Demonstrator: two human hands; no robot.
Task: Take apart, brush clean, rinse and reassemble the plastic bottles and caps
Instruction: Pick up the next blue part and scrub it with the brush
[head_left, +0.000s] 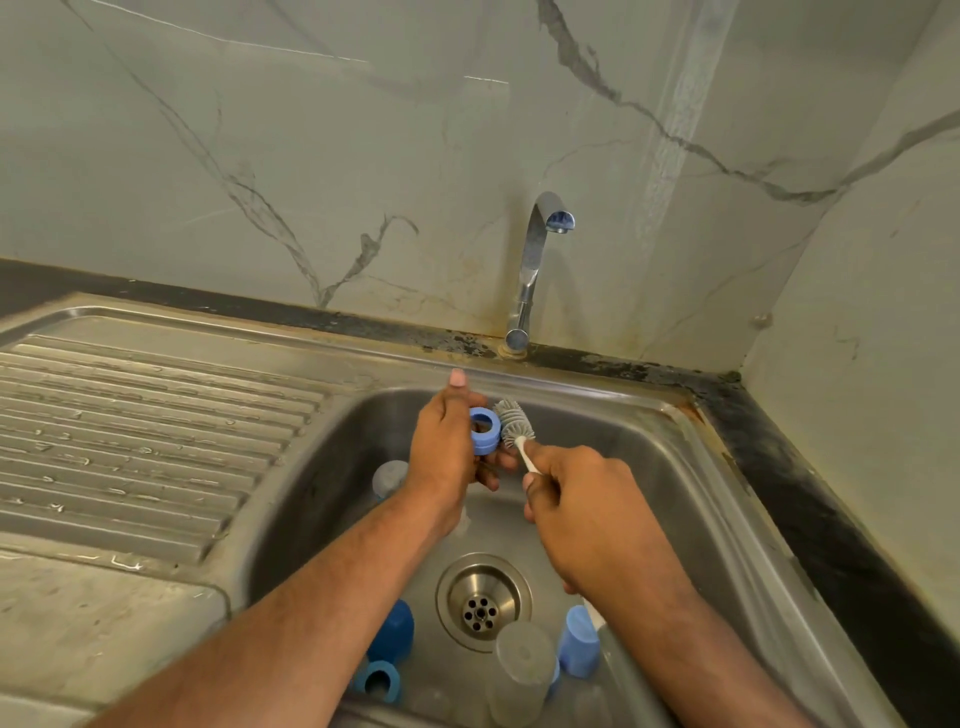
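Your left hand (447, 447) pinches a smooth blue ring cap (484, 430); your right hand (576, 493) grips the bristly grey brush (511, 420) touching it.

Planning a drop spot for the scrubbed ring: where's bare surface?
Free: ribbed drainboard left of the sink, and the flat counter in front of it. Basin floor right of the drain is bare. Crowded: near basin edge, with blue caps and clear bottle.

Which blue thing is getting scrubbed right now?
Look in the steel sink, below the tap. The left hand holds up a blue ring cap beside the grey brush in the right hand. It is the only blue piece held up; the others lie near the drain.
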